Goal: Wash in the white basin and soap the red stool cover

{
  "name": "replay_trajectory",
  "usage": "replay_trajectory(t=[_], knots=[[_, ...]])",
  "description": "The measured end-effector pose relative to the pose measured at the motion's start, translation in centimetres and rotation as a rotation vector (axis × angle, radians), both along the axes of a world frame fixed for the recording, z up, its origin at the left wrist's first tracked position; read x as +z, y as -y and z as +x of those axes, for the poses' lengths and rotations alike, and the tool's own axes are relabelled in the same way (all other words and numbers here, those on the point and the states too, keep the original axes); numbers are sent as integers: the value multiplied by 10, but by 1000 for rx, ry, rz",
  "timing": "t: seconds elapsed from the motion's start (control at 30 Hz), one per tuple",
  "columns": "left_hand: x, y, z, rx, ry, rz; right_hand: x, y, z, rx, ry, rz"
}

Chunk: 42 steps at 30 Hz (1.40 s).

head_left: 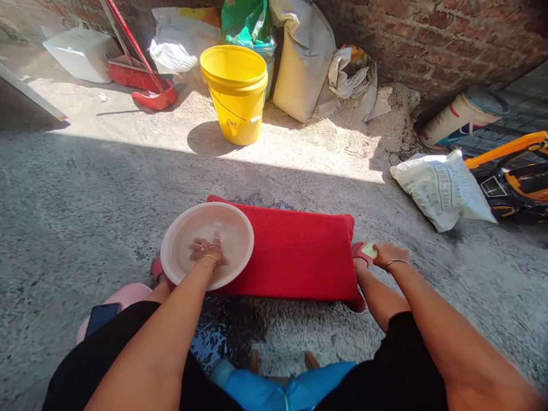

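Note:
My left hand (208,249) is dipped in the cloudy water of a pale pink plastic basin (169,264), its fingers spread and nothing seen in them. The basin stands on the left end of a low bench or block covered by a red cloth (299,254). Beyond the cloth's right end, my right hand (390,256) pinches a pale yellow-green bar (369,250) that looks like soap. The bar is held over or beside my pink slipper (360,255). Part of the bar lies under my fingers.
A yellow bucket (237,123) stands ahead, before several sacks (302,68) by the brick wall. A red broom and dustpan (156,97) are at the far left. To the right lie a white bag (443,191) and an orange-black machine (514,188). A phone (101,319) rests by my left leg.

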State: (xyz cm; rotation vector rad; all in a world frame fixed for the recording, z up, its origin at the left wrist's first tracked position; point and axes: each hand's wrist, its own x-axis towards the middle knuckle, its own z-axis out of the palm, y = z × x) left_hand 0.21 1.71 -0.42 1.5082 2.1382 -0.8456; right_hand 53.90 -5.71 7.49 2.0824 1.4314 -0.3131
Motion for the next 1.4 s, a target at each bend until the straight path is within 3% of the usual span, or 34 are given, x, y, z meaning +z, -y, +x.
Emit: replay_trajectory(t=[0.07,0.13,0.27,0.37,0.43,0.5,0.57,0.63,0.77,0.9,0.97,1.03,1.1,1.17,1.33,1.4], knots=[[0,1,1,0,-11,-11,6,-15,-6,-45,7,-22],[1,2,1,0,-12,-16,4,-42,-43,33,-72,5],[2,5,2,-3,-15,-18,-10,-106,-169,311,-298,69],[1,6,1,-1,-12,-20,-18,-143,-266,420,-405,95],[1,6,1,-17,-13,-7,-22,-159,-313,447,-441,123],[1,6,0,-34,-22,-5,-26,-170,-337,468,-443,124],[1,5,1,-33,-39,-28,-32,-176,-337,484,-424,91],[2,4,2,-28,-57,-40,-38,-175,-311,460,-402,63],[1,3,1,-37,-28,-19,-46,-156,-203,237,-306,70],[0,3,-1,-21,-35,-18,-32,-121,-84,-83,-135,61],[0,3,-1,-15,-36,-27,-19,-107,-48,-210,-27,55],[0,3,0,-17,-35,-21,-9,-103,-36,-255,60,61],[0,4,0,-23,-34,-10,-6,-108,-52,-169,51,79],[0,4,0,-20,-29,-17,-9,-120,-90,-12,-54,88],[-2,6,-2,-26,-35,3,-24,-143,-237,537,-414,81],[-3,6,-2,-25,-37,5,-27,-144,-286,678,-486,61]])
